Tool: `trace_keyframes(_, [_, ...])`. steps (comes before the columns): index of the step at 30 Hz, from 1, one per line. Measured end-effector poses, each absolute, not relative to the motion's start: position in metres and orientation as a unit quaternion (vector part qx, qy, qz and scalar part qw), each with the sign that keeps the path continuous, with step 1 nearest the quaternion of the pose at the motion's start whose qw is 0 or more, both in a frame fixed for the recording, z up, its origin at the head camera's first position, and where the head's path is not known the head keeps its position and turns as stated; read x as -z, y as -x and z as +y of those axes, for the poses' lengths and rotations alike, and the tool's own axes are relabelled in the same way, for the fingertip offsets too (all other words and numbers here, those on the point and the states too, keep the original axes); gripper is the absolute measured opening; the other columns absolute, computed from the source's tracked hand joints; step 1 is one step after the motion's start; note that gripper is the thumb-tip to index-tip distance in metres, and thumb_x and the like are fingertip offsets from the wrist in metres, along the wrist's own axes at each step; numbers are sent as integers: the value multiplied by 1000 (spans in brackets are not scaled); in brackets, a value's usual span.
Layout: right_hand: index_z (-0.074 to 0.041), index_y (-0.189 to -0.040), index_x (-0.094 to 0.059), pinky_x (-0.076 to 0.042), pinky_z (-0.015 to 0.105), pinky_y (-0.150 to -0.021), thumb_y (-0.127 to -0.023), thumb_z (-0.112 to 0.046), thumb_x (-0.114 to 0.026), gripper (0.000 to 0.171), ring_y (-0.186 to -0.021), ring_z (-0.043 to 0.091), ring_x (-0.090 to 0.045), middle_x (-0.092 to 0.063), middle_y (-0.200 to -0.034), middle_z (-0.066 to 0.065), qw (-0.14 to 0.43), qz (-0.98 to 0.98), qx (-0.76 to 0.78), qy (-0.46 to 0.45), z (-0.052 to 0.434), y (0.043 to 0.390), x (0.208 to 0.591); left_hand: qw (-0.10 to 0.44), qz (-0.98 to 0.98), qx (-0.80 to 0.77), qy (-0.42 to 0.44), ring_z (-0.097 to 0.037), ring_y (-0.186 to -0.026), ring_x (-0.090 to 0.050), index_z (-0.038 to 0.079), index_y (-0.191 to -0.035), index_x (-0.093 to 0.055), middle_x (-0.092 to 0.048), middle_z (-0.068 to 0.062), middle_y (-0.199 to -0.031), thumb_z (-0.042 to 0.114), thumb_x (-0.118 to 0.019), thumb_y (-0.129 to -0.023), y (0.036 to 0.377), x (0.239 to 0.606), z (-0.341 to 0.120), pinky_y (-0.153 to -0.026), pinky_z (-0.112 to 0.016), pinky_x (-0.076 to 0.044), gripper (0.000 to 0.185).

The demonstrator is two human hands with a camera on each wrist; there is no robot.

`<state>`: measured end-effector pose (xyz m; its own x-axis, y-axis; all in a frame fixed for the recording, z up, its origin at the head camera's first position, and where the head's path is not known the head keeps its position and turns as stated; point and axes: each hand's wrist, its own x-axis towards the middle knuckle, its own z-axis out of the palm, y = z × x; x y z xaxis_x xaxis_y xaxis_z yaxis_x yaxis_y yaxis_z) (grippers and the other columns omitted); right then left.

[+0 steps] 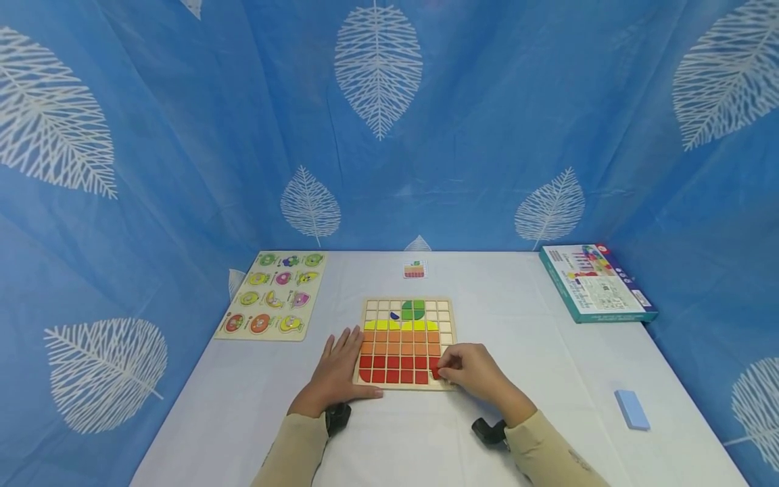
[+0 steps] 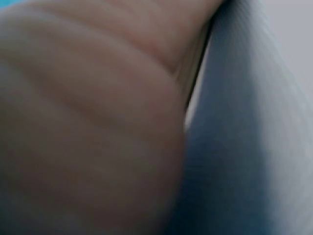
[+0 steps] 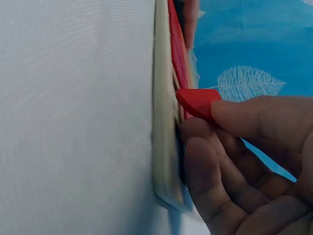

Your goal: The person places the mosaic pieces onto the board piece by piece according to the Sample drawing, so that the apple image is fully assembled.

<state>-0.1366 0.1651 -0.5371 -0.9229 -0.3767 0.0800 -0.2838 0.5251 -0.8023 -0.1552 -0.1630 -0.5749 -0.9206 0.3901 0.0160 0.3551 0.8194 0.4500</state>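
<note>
A wooden grid board (image 1: 448,327) lies mid-table, its cells filled with red, orange, yellow and green tiles plus a small blue piece (image 1: 395,316). My left hand (image 1: 338,370) rests along the board's left edge with fingers straight and thumb spread along the near edge. At the near right corner my right hand (image 1: 477,370) pinches a red tile (image 3: 199,102) with a rounded edge between thumb and fingertip. That tile is tilted just over the board, close to the bottom row of red tiles (image 1: 392,376). The left wrist view shows mostly blurred palm.
A small picture card (image 1: 416,270) lies behind the board. To the left is a fruit puzzle board (image 1: 280,283). A boxed set (image 1: 599,283) sits at the back right, and a light blue block (image 1: 632,410) lies at the right. Blue leaf-print cloth hangs around the table.
</note>
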Motion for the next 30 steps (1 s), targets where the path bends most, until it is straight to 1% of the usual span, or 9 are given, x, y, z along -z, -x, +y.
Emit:
trace_keyframes(3, [-12,-87,-75,-56,28,-59,-92,-2,-81,12,-68,10,-64,-69,-83,-9,55,872,451,180,162,137,539,43,953,-230,-194,-36,-158,-15,2,-166,-27,-26,-15,-171,73,-86,-68,155,574,-163,-124,-60,-3,134])
trace_keyframes(7, [-10,-88,-76,-54,27,-55,-92,-2,-81,9,-65,13,-64,-69,-79,-7,79,871,456,164,159,137,536,43,955,-225,-191,-36,-158,-14,3,-166,-27,-26,-15,-171,73,-85,-68,155,574,-163,-124,-60,-3,134])
trace_keyframes(10, [-10,-88,-77,-52,27,-54,-90,-2,-81,10,-64,13,-61,-67,-77,-7,93,879,442,153,157,137,533,42,956,-220,-191,-36,-158,-14,3,-166,-26,-26,-15,-171,74,-85,-68,156,574,-163,-124,-60,-3,134])
trace_keyframes(17, [-14,-81,-77,-50,29,-61,-89,-3,-82,15,-69,12,-57,-64,-75,-10,96,908,385,133,152,137,530,43,954,-228,-190,-36,-158,-15,3,-166,-27,-26,-16,-171,72,-86,-68,155,573,-163,-124,-61,-3,134])
trace_keyframes(24, [-16,-86,-82,-55,35,-74,-89,-5,-85,12,-80,8,-61,-69,-84,-12,76,917,367,141,150,137,534,46,955,-226,-188,-36,-158,-15,3,-166,-27,-26,-15,-171,73,-86,-68,155,572,-163,-124,-60,-3,134])
trace_keyframes(30, [-15,-87,-83,-54,32,-72,-90,-8,-85,8,-79,8,-60,-67,-85,-12,76,916,370,136,150,136,536,43,954,-226,-193,-37,-158,-15,2,-166,-27,-27,-16,-171,74,-85,-68,156,572,-163,-124,-60,-3,135])
